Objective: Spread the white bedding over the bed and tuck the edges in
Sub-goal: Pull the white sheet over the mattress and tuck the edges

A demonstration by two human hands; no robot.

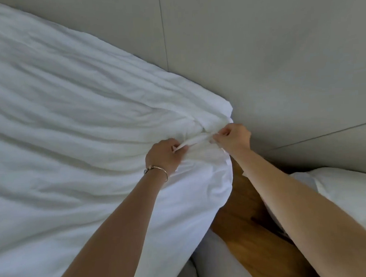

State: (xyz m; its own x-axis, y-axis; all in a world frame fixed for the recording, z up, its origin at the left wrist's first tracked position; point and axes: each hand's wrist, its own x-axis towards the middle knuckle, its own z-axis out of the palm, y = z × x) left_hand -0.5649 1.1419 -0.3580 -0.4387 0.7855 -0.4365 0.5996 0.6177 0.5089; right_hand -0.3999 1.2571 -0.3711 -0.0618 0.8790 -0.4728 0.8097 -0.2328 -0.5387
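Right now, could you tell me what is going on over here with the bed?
A person is making the bed. Both hands work at the corner next to the grey wall panel: the left hand and the right hand each pinch a bunched fold of the white bedding and hold it between them. The bedding already lies across the bed, though it is wrinkled, and its edge at this corner hangs loose over the side above the wooden floor, not yet tucked in.

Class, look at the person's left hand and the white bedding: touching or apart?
Touching. The head view shows the left hand pinching a fold of the white bedding.
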